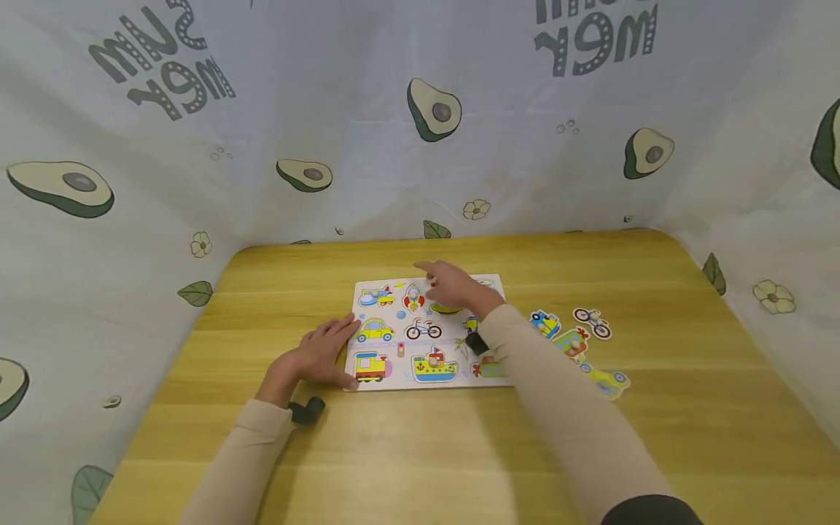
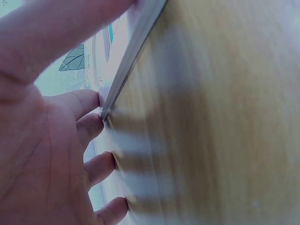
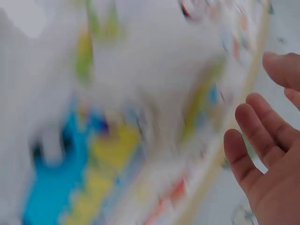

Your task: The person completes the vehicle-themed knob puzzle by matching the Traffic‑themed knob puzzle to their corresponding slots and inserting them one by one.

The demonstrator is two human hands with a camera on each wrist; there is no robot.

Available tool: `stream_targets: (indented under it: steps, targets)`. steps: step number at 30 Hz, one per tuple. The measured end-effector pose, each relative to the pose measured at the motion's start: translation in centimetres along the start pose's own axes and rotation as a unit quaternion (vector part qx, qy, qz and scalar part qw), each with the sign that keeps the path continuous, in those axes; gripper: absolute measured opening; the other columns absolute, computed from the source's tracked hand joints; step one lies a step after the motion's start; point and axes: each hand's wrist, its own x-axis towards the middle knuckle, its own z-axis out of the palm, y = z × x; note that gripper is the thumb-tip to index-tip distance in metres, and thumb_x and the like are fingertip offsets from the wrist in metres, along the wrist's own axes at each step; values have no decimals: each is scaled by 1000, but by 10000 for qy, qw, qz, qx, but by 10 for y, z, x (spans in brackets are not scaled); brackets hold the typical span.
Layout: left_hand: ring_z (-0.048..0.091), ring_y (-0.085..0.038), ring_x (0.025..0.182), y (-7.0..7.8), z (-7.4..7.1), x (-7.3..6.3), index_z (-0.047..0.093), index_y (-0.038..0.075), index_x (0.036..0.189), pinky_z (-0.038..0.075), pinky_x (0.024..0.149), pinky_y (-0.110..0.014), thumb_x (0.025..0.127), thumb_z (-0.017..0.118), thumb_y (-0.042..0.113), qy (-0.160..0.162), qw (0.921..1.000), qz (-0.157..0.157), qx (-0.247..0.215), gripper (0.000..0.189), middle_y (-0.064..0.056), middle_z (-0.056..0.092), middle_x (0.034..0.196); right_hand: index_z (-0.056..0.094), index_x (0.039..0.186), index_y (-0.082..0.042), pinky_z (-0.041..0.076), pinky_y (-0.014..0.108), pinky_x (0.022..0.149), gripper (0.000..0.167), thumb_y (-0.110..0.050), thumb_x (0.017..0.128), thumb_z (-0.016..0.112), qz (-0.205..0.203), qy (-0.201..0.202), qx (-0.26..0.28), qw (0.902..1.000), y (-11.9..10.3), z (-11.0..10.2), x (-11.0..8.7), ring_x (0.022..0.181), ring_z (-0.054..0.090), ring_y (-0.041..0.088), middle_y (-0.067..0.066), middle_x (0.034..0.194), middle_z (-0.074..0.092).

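Observation:
A white puzzle board [image 1: 403, 373] with vehicle pictures lies flat on the table. My left hand [image 1: 320, 353] rests at its left edge, with the fingertips along the side and the thumb at the near corner. Over the upper part of the board, my right hand [image 1: 456, 286] hovers with its index finger extended and the other fingers loosely bent. In the right wrist view nothing sits between those fingers [image 3: 255, 136]. A rocket piece [image 1: 413, 297] and a boat piece [image 1: 433, 366] are on the board. The right forearm hides part of the board's right side.
To the right of the board, loose pieces lie on the wooden table [image 1: 689, 408]: a bicycle [image 1: 593, 323], a blue and yellow vehicle [image 1: 545, 324], a green and red piece [image 1: 572, 343] and a yellow car [image 1: 607, 380]. A patterned curtain [image 1: 367, 131] surrounds the table's far side.

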Motion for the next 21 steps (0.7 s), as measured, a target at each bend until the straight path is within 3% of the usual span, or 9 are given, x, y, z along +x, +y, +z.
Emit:
stream_targets:
  steps: [2,5,9,16,21]
  targets:
    - [17,-44,151,1,2,2,20,10,159,18,115,-71,72,83,50,-17,10000,-8,0,115,-13,13,168,33,155,-12,49,48,102,63,-10,97,58,-13,212,-111,9997,13,-20,-14,124,55,35,21,142,51]
    - [18,-44,150,3,3,2,20,11,159,19,115,-72,71,84,49,7,10000,-57,21,116,-13,13,168,40,151,-10,45,55,107,58,-9,96,59,93,443,-564,9974,35,-49,-38,132,50,41,23,147,47]
    - [18,-45,150,1,2,-1,21,10,159,19,114,-73,70,85,49,36,9999,-98,5,116,-13,14,168,48,145,-6,43,59,107,51,-9,96,59,234,458,-1057,9931,68,-70,-69,131,48,44,25,147,46]
    - [18,-45,150,-2,2,-1,21,9,159,19,114,-73,71,84,49,94,9999,46,3,115,-14,14,168,61,132,0,47,61,99,39,-6,94,61,243,477,-1286,9902,122,-81,-128,116,56,44,28,130,58]
    - [17,-45,151,-3,4,-1,20,10,159,18,114,-73,71,83,51,50,10000,34,-12,116,-13,13,168,65,125,4,51,56,88,33,-8,94,60,565,453,-1009,9923,153,-73,-163,103,61,40,28,117,62]
